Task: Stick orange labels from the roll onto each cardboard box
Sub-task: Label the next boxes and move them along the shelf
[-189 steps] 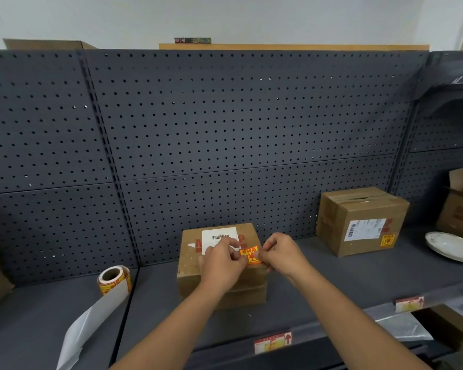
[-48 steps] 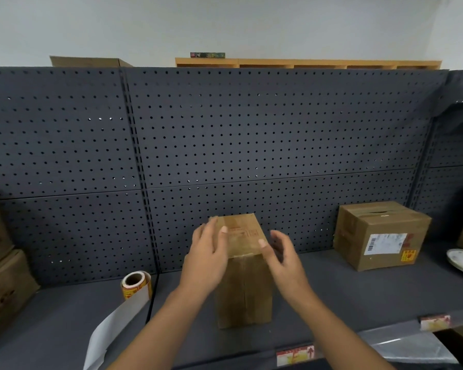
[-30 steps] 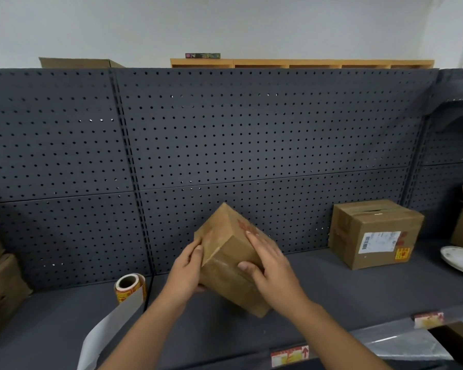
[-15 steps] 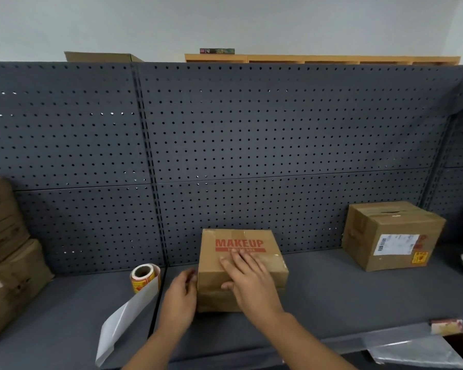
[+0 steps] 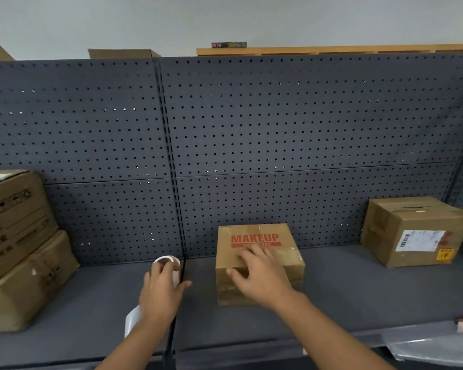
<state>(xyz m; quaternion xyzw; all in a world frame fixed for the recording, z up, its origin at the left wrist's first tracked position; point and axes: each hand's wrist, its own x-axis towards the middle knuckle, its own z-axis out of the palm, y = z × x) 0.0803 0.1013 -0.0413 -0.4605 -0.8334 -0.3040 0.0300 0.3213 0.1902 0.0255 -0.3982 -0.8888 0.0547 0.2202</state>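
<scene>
- Label roll (image 5: 167, 263), white-cored with orange stickers, upright on grey metal shelf (image 5: 345, 289) just left of the shelf seam; mostly hidden behind left hand (image 5: 159, 293).
- Left hand at the roll, fingers over its front, thumb spread to the right; cannot tell whether already gripping or only touching.
- Right hand (image 5: 259, 276) resting on brown "MAKEUP" cardboard box (image 5: 257, 260), fingers loosely spread over top and front edge, pinching nothing.
- White backing strip (image 5: 131, 323) trailing from the roll toward the shelf's front lip.
- Likely risks: roll tipping or rolling under a one-sided push; loose strip snagging in the seam or slipping over the lip; sticker folding onto itself while peeled.
- Bare shelf between MAKEUP box and taped box with orange label (image 5: 414, 231) at right; stacked brown cartons (image 5: 19, 249) crowding the left; perforated back panel (image 5: 278, 142) close behind.
</scene>
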